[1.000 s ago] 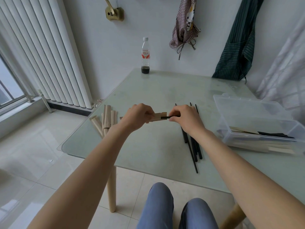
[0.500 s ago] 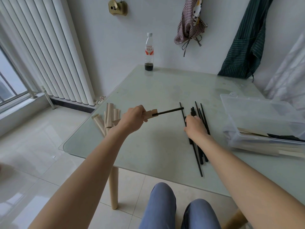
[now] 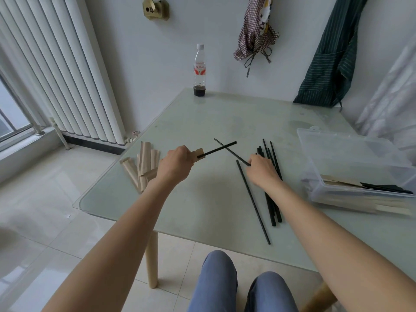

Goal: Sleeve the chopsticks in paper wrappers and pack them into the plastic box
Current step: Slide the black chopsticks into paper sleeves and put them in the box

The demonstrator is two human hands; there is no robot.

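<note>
Pale glass table [image 3: 202, 206] against a white wall, seen from my head camera: both of my bare forearms reach out over its near edge, knees in blue trousers below. My left hand [image 3: 175, 166] is raised above the table near its left edge, wrist bent slightly, fingers clenched around a brown paper wrapper [image 3: 198, 153] with one black chopstick [image 3: 217, 149] partly inside it, its free end pointing up and to the right. My right hand [image 3: 262, 170] sits lower, knuckles up, fingers pinched on a second chopstick [image 3: 231, 152] that angles up and left and crosses the first in the picture; I cannot tell whether the two touch. Beneath and beside that hand lie the loose chopsticks [image 3: 272, 199], a dark bundle running toward the near edge, one stick [image 3: 253, 202] lying apart on its left. Empty wrappers [image 3: 144, 163] are heaped at the left edge, just behind my left wrist. A clear plastic box [image 3: 360, 176] stands open at the right edge, sleeved pairs lying flat inside. A drinks bottle [image 3: 200, 70] stands upright at the far edge by the wall.
</note>
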